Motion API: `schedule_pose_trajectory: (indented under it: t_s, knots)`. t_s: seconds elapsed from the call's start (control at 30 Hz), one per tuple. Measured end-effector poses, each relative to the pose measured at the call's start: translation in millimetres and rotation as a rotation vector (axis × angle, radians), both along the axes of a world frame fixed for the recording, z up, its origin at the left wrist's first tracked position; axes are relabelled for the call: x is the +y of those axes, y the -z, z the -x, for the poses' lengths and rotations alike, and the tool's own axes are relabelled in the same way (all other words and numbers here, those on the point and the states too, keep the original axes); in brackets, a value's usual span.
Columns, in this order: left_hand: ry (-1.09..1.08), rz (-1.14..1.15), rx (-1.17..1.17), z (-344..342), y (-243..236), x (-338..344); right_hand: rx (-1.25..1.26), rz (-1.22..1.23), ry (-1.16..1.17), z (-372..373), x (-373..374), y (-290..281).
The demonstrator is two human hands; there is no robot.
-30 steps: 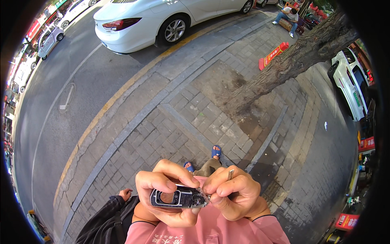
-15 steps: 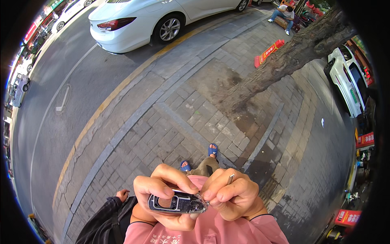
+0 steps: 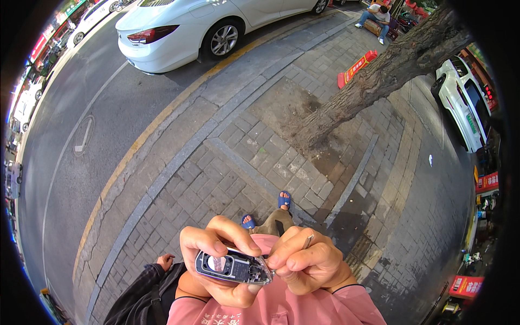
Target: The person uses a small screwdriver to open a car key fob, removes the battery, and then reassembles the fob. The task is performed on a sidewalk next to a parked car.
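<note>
My left hand [image 3: 216,262] grips a small black, silver-rimmed device [image 3: 235,267], like an opened key fob, between thumb and fingers. A pale round area [image 3: 216,263] shows in its left half; small internal parts and a clear plastic edge are at its right end. My right hand [image 3: 306,262] pinches at that right end, touching it, and holds a thin metal piece [image 3: 309,240] that sticks up between the fingers. Exactly what the right fingertips grip on the device is hidden. Both hands are held close before my pink shirt [image 3: 271,306].
Paved sidewalk [image 3: 173,206] under my sandalled feet. Ahead are a tree trunk [image 3: 352,97], a red board [image 3: 356,69] and a seated person [image 3: 374,19]. White cars [image 3: 162,38] line the road. Another person's hand [image 3: 165,261] and dark sleeve are at my lower left.
The device has tilted slightly in my left hand, and its round area now looks pale instead of brownish. The surrounding scene has shifted slightly leftward in the view.
</note>
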State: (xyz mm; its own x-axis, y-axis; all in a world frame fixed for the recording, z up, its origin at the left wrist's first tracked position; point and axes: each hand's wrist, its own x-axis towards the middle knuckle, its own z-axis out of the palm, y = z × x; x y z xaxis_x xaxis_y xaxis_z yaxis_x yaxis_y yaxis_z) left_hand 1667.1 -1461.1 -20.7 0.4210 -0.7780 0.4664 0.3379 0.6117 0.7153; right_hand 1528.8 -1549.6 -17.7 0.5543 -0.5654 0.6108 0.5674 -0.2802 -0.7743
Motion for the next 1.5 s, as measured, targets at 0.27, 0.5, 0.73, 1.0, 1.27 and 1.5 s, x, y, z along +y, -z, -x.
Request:
schedule_pose_trajectory:
  t_s: [0.27, 0.5, 0.73, 1.0, 1.27, 1.5]
  knots:
    - [-0.019, 0.016, -0.143, -6.7, -2.3, -7.1, 0.028, -0.167, -0.099, 10.8, -7.9, -3.4]
    - [-0.026, -0.035, 0.007, -7.7, 1.7, -1.4, 0.152, -0.265, -0.084, 17.8, -11.6, -7.7]
    - [-0.031, -0.020, -0.010, -13.8, 3.6, -1.5, 0.111, -0.235, -0.118, 10.2, -17.6, -7.2]
    - [-0.013, -0.018, -0.004, -15.3, 4.6, -4.0, 0.153, 0.004, -0.091, 7.2, -26.0, -13.0]
    - [0.012, -0.032, 0.052, -17.0, -0.4, -7.3, 0.126, -0.189, -0.243, 8.1, -31.5, -15.5]
    - [0.116, -0.052, 0.120, -16.6, -0.2, -11.2, 0.170, -0.647, -0.598, 13.0, -39.1, -21.0]
